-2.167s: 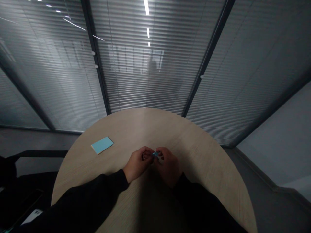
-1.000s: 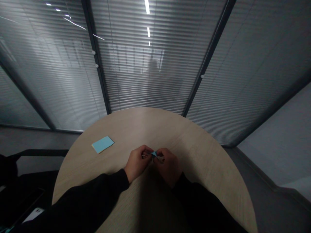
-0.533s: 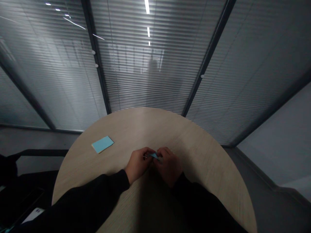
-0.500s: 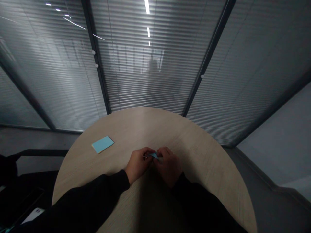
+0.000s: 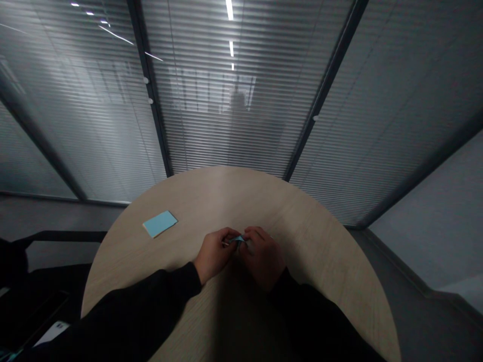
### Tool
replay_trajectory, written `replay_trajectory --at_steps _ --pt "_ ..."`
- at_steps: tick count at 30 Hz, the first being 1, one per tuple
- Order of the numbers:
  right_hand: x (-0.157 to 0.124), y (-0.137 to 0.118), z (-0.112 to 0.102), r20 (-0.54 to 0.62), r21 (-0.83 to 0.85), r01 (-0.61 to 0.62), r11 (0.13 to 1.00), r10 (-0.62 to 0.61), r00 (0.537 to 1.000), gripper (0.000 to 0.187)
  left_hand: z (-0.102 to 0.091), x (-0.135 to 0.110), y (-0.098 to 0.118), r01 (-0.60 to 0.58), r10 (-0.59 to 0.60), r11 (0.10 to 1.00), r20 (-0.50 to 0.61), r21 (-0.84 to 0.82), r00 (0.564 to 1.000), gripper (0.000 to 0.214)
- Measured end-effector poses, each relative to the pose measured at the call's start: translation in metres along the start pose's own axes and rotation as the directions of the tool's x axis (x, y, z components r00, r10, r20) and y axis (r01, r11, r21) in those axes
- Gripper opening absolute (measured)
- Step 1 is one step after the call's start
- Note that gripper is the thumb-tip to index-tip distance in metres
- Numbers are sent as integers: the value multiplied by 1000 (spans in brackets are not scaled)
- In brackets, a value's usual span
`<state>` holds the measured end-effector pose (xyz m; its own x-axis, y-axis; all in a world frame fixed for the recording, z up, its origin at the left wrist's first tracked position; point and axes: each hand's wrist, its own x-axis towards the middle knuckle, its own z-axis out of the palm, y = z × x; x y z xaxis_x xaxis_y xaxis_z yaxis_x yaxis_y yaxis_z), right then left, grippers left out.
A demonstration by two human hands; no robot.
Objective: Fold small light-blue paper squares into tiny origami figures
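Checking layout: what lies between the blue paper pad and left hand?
Head view: only pale wood-grain tabletop between the blue paper pad and left hand.

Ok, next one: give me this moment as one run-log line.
left hand: holds blue paper | right hand: holds blue paper | table: blue pad

A round table with a pale wood-grain top is standing in front of the camera, its curved far edge arcing across the view. A small rectangular stack of light-blue paper is lying flat on the left part of the top, sitting askew to the table's edge, with a thin tan side showing along its lower edge, while shadow is darkening the near part of the wood.
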<state>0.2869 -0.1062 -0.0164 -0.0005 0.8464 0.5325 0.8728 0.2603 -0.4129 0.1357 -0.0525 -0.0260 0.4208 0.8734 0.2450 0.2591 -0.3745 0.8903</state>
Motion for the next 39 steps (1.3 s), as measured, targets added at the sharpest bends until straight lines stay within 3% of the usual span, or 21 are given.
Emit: replay_trajectory --at_steps 7,15,23,32,35,39 --pt "-1 9 6 -11 270 -36 962 41 999 8 -2 0 3 41 -40 998 13 -41 999 24" --pt "-2 10 7 66 397 -195 897 184 981 11 -2 2 0 46 -43 995 34 -91 998 21" --pt "0 10 5 139 473 -281 835 244 960 13 -4 3 -1 142 -89 914 156 -379 984 27" --pt "1 12 5 171 477 -299 827 246 954 15 -5 1 0 103 -89 976 78 -193 993 20" --pt "1 13 6 187 503 -310 807 248 950 15 -6 1 2 116 -98 976 101 -186 990 20" --pt "2 15 7 246 600 -368 710 275 930 16 -8 2 4 136 -80 943 190 -303 979 27"
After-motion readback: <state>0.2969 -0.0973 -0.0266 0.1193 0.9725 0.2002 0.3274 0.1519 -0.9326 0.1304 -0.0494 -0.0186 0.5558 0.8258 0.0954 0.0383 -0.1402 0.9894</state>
